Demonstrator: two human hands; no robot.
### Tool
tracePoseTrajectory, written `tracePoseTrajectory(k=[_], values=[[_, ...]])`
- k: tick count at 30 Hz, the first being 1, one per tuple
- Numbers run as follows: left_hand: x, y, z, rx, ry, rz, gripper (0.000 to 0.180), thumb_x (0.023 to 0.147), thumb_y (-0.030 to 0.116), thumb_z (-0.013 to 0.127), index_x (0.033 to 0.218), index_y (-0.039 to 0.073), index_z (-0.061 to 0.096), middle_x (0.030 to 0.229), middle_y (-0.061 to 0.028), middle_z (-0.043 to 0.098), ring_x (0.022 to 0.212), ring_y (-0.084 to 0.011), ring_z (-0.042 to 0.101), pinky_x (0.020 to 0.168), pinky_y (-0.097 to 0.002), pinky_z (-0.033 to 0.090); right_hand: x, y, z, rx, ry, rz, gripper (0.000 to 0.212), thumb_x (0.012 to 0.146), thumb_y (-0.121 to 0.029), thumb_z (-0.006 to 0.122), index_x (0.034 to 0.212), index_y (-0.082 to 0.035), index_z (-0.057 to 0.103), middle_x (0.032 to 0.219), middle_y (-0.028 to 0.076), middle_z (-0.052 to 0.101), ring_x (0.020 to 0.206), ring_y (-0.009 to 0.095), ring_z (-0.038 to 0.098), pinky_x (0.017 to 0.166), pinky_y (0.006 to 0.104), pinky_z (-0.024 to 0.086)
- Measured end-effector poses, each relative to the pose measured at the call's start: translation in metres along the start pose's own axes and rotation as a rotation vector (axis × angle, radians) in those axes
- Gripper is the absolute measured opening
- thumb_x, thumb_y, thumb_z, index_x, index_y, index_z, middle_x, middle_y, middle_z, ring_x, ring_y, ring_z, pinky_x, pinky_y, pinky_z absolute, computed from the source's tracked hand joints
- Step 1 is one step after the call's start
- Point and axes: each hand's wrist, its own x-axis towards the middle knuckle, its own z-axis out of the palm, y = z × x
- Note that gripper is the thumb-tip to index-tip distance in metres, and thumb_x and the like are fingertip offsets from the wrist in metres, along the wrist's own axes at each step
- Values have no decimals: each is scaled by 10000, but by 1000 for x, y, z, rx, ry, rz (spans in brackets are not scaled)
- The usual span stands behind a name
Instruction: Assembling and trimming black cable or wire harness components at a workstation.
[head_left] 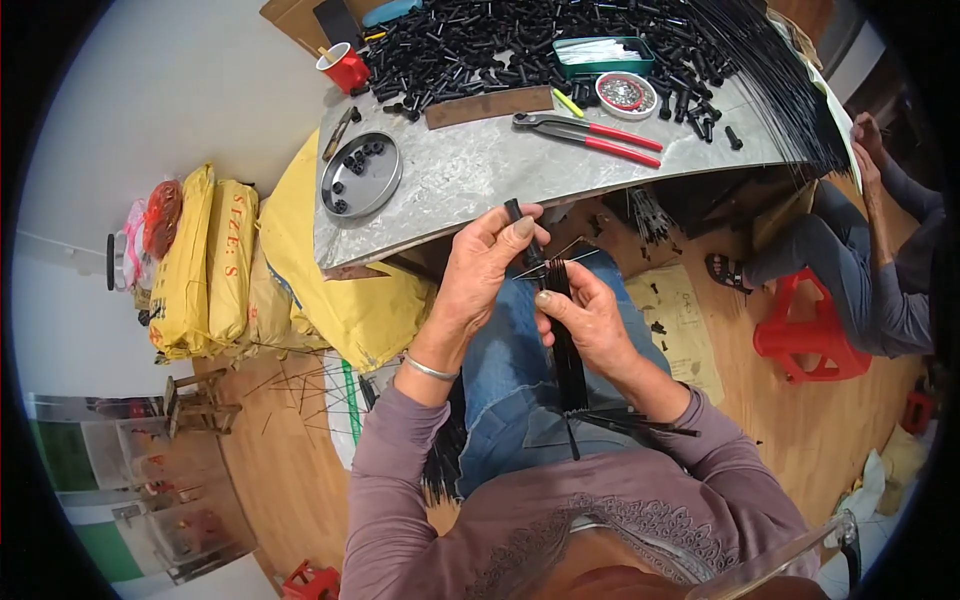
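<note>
My left hand (474,268) is closed around a black tubular plastic part (514,210), whose upper end sticks out past thumb and fingers. Just below and to the right, my right hand (592,325) grips a bundle of thin black rods (568,375), resembling umbrella ribs. The bundle's top meets the lower end of the plastic part, but fingers hide how they join. The rods hang down over my lap, and several splay sideways at the bottom. Both hands are in front of the table's near edge, above my jeans (500,370).
On the grey table (460,170) are red-handled pincers (590,138), a round metal tray (385,185) with small black pieces, a heap of black plastic parts (450,60), a green box (565,68) and a red cup (345,70). Yellow sacks (185,270) stand left. Another person sits right.
</note>
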Motion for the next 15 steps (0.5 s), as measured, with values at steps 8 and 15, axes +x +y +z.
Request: tracePoseTrajectory(k=[8,15], values=[[-10,5,4,-144,-10,7,379,933,221,604,1237,1,551,942,-29,607,886,-112,562,802,-251,464,2,2,11,-72,6,9,209,907,-103,592,1094,-47,516,670,18,554,538,90,525,504,222,441],[-5,1,-8,-68,-4,24,413,899,182,648,1238,-30,545,967,-54,624,862,-136,597,800,-271,489,0,-1,9,-53,18,2,192,906,-88,587,1075,-30,517,684,18,549,556,82,522,503,214,442]])
